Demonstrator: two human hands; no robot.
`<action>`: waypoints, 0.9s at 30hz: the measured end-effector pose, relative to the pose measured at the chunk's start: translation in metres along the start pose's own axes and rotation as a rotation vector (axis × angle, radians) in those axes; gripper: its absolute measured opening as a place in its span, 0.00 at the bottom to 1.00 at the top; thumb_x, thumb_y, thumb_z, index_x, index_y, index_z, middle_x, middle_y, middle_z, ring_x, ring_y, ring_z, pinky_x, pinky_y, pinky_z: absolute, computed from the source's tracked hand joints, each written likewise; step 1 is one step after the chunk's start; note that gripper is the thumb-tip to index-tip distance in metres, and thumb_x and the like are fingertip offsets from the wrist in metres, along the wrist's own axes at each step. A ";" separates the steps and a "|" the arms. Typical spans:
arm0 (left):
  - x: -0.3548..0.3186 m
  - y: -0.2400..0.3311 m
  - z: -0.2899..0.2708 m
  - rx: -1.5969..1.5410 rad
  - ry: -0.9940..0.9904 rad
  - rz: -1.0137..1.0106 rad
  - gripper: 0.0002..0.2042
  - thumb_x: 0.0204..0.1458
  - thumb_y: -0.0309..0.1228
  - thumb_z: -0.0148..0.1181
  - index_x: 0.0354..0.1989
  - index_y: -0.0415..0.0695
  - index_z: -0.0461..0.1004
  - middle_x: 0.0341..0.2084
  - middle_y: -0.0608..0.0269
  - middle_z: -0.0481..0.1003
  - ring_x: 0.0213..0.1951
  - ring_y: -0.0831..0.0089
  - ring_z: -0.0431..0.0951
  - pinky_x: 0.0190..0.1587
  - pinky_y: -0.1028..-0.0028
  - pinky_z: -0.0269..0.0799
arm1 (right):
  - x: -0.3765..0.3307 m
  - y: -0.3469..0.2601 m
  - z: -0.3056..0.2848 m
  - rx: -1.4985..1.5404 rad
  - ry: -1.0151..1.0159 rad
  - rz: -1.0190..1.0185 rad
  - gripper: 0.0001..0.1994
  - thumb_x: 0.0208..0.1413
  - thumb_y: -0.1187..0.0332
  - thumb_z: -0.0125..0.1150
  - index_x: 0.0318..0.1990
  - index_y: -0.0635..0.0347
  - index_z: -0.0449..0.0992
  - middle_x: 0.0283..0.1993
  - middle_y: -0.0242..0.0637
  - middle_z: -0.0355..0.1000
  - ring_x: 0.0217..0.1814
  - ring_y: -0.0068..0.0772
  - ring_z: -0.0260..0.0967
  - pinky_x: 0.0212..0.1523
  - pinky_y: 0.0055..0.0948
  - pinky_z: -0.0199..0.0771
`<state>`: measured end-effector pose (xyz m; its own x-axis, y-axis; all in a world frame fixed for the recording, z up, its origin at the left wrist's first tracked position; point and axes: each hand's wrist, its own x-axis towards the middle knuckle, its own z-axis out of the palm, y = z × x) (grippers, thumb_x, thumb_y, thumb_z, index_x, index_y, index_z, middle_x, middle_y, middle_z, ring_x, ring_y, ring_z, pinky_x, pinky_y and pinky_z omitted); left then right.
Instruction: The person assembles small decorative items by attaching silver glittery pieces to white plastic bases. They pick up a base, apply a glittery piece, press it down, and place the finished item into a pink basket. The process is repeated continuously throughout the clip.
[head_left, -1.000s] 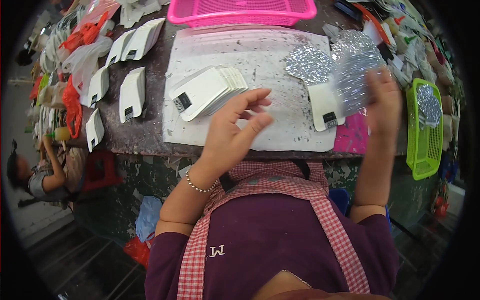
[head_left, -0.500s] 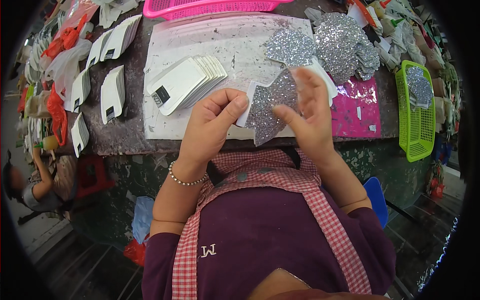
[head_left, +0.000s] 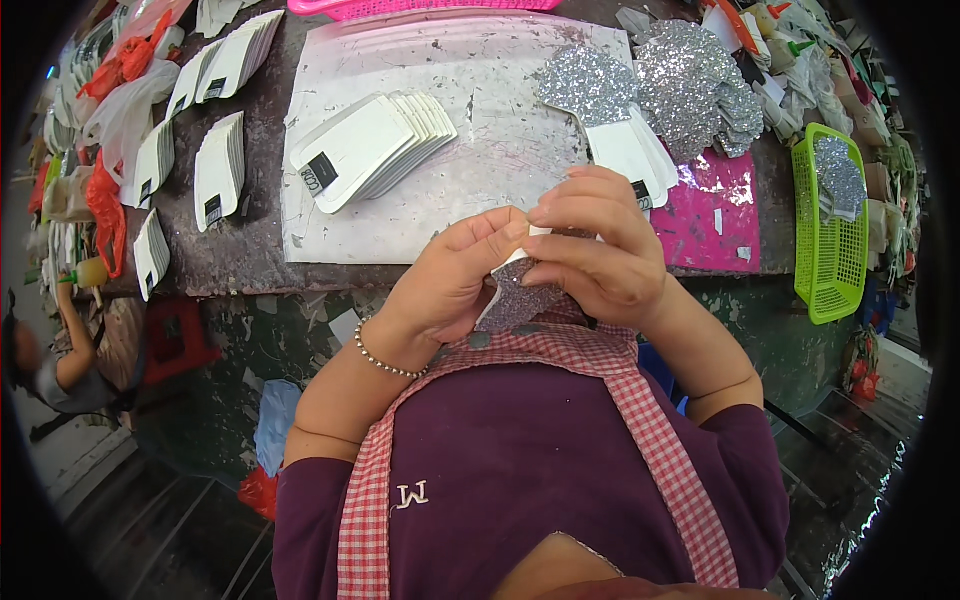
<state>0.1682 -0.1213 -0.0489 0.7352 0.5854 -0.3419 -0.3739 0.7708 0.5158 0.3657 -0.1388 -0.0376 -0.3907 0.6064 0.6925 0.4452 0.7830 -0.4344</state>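
Note:
Close to my apron, both hands grip one silver glitter sheet piece with a white edge. My left hand pinches its white edge between thumb and forefinger. My right hand is closed on the same piece, its fingertips meeting the left thumb. Part of the piece is hidden behind the fingers. Beyond the hands, a fanned stack of white cards with a black label lies on a white board. Right of it are glitter-topped white cards and a heap of silver glitter pieces.
More white card stacks stand at the left. A magenta sheet lies on the right, near a green basket holding glitter pieces. A pink basket is at the far edge. Another person sits at the far left.
Both hands have drawn the glitter piece down toward my apron. My right fingers, spread over it before, have closed at its upper white edge beside the left thumb.

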 end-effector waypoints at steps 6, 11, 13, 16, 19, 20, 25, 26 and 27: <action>-0.019 -0.026 -0.011 -0.170 -0.097 -0.047 0.13 0.70 0.38 0.51 0.49 0.41 0.72 0.40 0.66 0.76 0.43 0.80 0.77 0.47 0.75 0.75 | -0.013 -0.018 -0.008 0.043 -0.095 -0.081 0.06 0.45 0.73 0.69 0.30 0.58 0.76 0.41 0.34 0.77 0.46 0.37 0.75 0.52 0.43 0.73; -0.026 -0.034 -0.002 -0.285 -0.044 -0.146 0.13 0.70 0.37 0.51 0.52 0.40 0.71 0.43 0.65 0.76 0.44 0.80 0.77 0.49 0.75 0.76 | -0.016 -0.021 0.000 0.085 -0.010 -0.266 0.08 0.42 0.79 0.67 0.26 0.60 0.71 0.41 0.37 0.79 0.40 0.36 0.79 0.47 0.40 0.80; -0.024 -0.041 -0.008 -0.322 -0.106 -0.192 0.14 0.70 0.38 0.51 0.53 0.40 0.71 0.43 0.65 0.76 0.44 0.80 0.77 0.49 0.75 0.77 | -0.020 -0.023 -0.003 0.055 -0.058 -0.297 0.07 0.40 0.80 0.68 0.26 0.60 0.76 0.42 0.38 0.80 0.40 0.36 0.78 0.45 0.40 0.81; -0.023 -0.049 -0.017 -0.372 -0.192 -0.211 0.14 0.70 0.38 0.50 0.53 0.40 0.71 0.44 0.65 0.76 0.44 0.80 0.77 0.48 0.75 0.77 | -0.019 -0.025 0.001 0.050 -0.029 -0.333 0.07 0.38 0.80 0.68 0.24 0.61 0.75 0.39 0.38 0.80 0.39 0.35 0.78 0.40 0.35 0.82; -0.021 -0.044 -0.020 -0.143 -0.064 -0.206 0.14 0.70 0.37 0.49 0.55 0.40 0.71 0.44 0.66 0.76 0.43 0.79 0.78 0.48 0.75 0.76 | -0.017 -0.023 -0.005 0.024 -0.120 -0.250 0.10 0.41 0.79 0.67 0.27 0.59 0.70 0.40 0.39 0.79 0.36 0.38 0.79 0.36 0.31 0.80; -0.020 -0.040 -0.021 -0.019 0.012 -0.206 0.15 0.70 0.37 0.49 0.55 0.40 0.71 0.44 0.66 0.76 0.43 0.78 0.78 0.48 0.75 0.76 | -0.012 -0.021 -0.007 0.067 -0.174 -0.117 0.09 0.42 0.79 0.68 0.28 0.60 0.71 0.39 0.39 0.78 0.36 0.38 0.78 0.36 0.31 0.80; -0.021 -0.021 -0.013 0.865 0.268 0.527 0.19 0.62 0.32 0.60 0.59 0.37 0.71 0.42 0.65 0.80 0.40 0.75 0.80 0.49 0.71 0.75 | 0.003 -0.009 -0.017 0.276 -0.263 0.461 0.06 0.46 0.80 0.71 0.31 0.65 0.78 0.36 0.39 0.76 0.35 0.35 0.77 0.34 0.27 0.78; -0.021 -0.019 -0.005 1.014 0.242 0.529 0.20 0.60 0.31 0.62 0.59 0.37 0.72 0.42 0.65 0.80 0.41 0.75 0.80 0.48 0.71 0.76 | 0.004 -0.010 -0.016 0.306 -0.214 0.533 0.12 0.46 0.79 0.71 0.38 0.64 0.77 0.40 0.40 0.76 0.36 0.34 0.77 0.36 0.28 0.78; -0.020 -0.018 -0.002 1.163 0.215 0.531 0.21 0.58 0.30 0.65 0.58 0.36 0.72 0.42 0.64 0.81 0.41 0.76 0.80 0.48 0.70 0.76 | 0.005 -0.012 -0.012 0.336 -0.165 0.604 0.17 0.46 0.78 0.72 0.45 0.62 0.76 0.43 0.40 0.75 0.37 0.32 0.77 0.37 0.28 0.79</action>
<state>0.1596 -0.1464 -0.0528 0.5034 0.8625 0.0511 0.1973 -0.1724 0.9651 0.3679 -0.1468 -0.0223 -0.2826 0.9402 0.1903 0.3603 0.2879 -0.8873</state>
